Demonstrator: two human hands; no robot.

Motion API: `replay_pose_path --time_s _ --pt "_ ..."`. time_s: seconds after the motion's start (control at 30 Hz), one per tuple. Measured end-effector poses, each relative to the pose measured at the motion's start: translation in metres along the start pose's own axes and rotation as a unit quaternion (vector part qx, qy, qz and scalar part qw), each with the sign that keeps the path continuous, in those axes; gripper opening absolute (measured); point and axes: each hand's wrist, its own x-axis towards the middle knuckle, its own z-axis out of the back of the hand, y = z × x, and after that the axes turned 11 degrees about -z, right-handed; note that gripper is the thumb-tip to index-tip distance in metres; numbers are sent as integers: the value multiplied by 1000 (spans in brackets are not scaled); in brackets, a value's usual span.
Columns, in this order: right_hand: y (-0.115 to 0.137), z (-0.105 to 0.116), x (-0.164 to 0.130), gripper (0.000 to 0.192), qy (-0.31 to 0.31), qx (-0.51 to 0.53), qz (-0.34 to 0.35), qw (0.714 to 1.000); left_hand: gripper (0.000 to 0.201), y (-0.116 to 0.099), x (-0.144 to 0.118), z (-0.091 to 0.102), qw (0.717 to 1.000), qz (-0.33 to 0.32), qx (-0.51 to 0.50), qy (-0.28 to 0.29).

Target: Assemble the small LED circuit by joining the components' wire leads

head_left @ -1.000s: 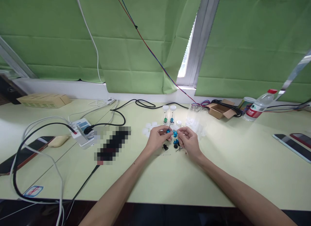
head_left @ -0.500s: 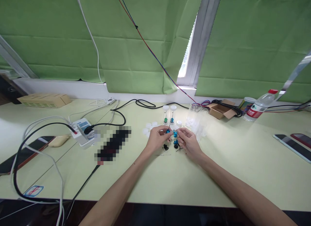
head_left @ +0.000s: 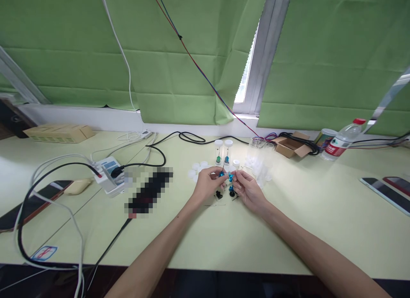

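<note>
My left hand (head_left: 206,186) pinches a small shiny blue part (head_left: 221,174) with a thin dark rod standing up from it. The fingers of my right hand (head_left: 250,190) close on another small blue part (head_left: 231,178) right beside it. A thin metal pin (head_left: 226,174) spans the gap between the two hands, though its ends are hidden. Below the fingertips, a blue piece on a black base (head_left: 232,191) stands on the table, near a small black piece (head_left: 219,195). One thin rod (head_left: 210,205) lies in front of them.
Behind my hands stand two white-capped clear tubes (head_left: 218,148) with a green and a blue part inside. White caps (head_left: 195,169), clear plastic tubes (head_left: 262,161), an open cardboard box (head_left: 290,147) and a bottle (head_left: 339,144) lie around. Cables and a power strip (head_left: 109,174) are left.
My right fingers have shifted slightly around the blue part, which now sits a little closer to their tips. The left hand stays almost where it was.
</note>
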Motion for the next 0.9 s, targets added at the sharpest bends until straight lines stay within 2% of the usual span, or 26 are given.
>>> replay_pose_path --time_s 0.37,0.57,0.9 --pt "-2 0 2 33 2 18 10 1000 28 4 0 -1 1000 -2 3 -6" --pt "-2 2 4 29 9 54 0 999 31 11 0 -1 1000 -17 -6 -5" --pt "-2 7 5 21 61 157 -48 984 32 9 0 -2 1000 -14 -7 -25"
